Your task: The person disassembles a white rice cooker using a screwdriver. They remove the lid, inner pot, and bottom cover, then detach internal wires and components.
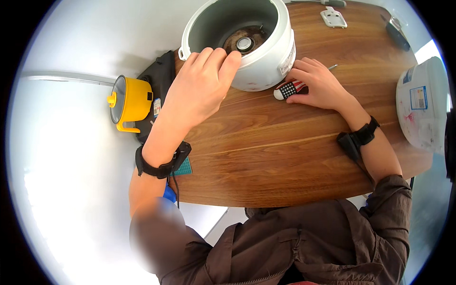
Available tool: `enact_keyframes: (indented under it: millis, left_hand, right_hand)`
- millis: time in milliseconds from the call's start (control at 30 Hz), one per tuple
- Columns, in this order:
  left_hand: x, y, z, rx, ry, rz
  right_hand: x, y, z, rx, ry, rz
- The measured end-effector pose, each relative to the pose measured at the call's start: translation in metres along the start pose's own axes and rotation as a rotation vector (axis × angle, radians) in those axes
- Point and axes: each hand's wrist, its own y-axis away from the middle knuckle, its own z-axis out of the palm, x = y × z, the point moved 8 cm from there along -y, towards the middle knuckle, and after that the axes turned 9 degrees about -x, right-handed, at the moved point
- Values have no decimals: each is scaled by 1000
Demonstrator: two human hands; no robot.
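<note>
Brown jacket (316, 232) is cropped; left hand (202, 86) at cooker (261, 71), grip unclear; right hand (317, 84) holds half-hidden star-patterned object (288, 90).

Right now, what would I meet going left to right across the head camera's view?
Yellow pot → left hand → starred-and-striped object → small white plastic piece → white tub.

No words or numbers legible. White cooker (259, 73), far middle: pale label (287, 62) on right side, print slanted away, too small. White container (430, 118), far right: square blue-edged sticker (419, 98), dark block inside, fine print unreadable; smaller label (407, 75) above left. Left, beside yellow pot (135, 100): little white label (157, 108), coloured print, unreadable. White-tipped handle (280, 94) near cooker: white stars on black, red-and-white stripes.
</note>
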Motion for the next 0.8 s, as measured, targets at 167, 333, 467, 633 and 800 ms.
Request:
enact_keyframes:
  millis: [167, 333, 467, 633, 800]
  left_hand:
    - [1, 1, 2, 11, -37, -13]
    - [4, 1, -4, 45, -20, -23]
    - [5, -1, -5, 28, 136, -57]
    - [-5, -7, 1, 55, 297, -127]
    - [-19, 1, 8, 59, 508, -334]
  right_hand:
    - [3, 0, 3, -12, -9, 11]
    - [5, 0, 4, -13, -1, -5]
    - [6, 1, 4, -26, -6, 7]
    - [6, 1, 5, -38, -16, 11]
    - [7, 2, 2, -7, 16, -2]
